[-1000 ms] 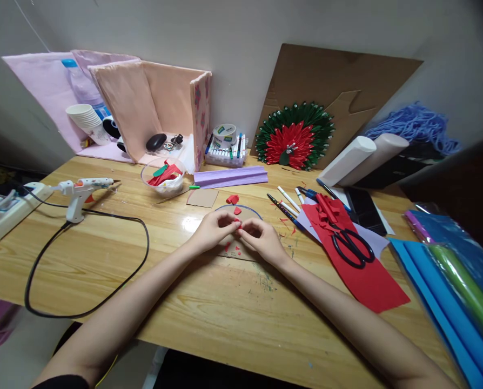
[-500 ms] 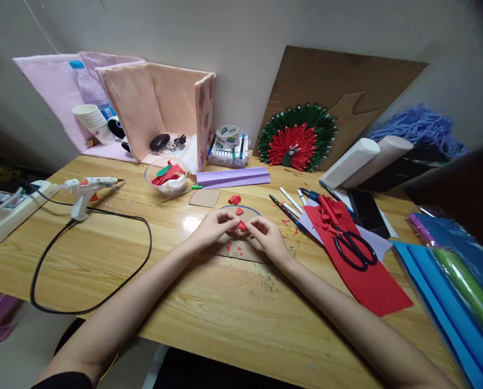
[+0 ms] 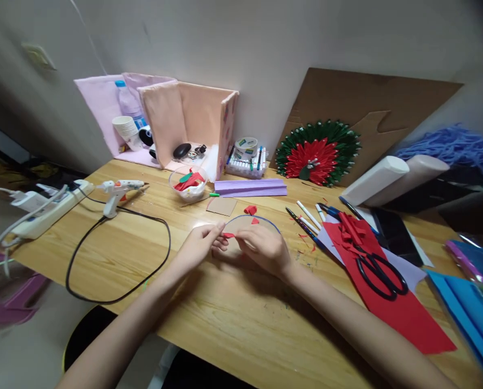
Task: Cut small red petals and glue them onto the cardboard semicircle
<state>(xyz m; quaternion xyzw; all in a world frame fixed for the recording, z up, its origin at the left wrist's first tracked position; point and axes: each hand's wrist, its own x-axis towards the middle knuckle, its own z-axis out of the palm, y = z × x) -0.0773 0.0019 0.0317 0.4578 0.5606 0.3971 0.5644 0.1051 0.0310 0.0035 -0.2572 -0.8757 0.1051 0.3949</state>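
Both my hands meet over the wooden table near its middle. My left hand and my right hand pinch a small folded red paper piece between their fingertips. Just beyond them lies a brown cardboard disc with a blue rim, carrying two more red folded pieces. A hot glue gun stands on the left, its black cord looping over the tabletop.
Black scissors rest on a red paper sheet at right, beside pens. A clear bowl of scraps, purple paper, a marker box, a red-green paper rosette and a power strip ring the work area.
The view has swung left and down. My hands stay together on the red piece, with my right hand now turned more over it.
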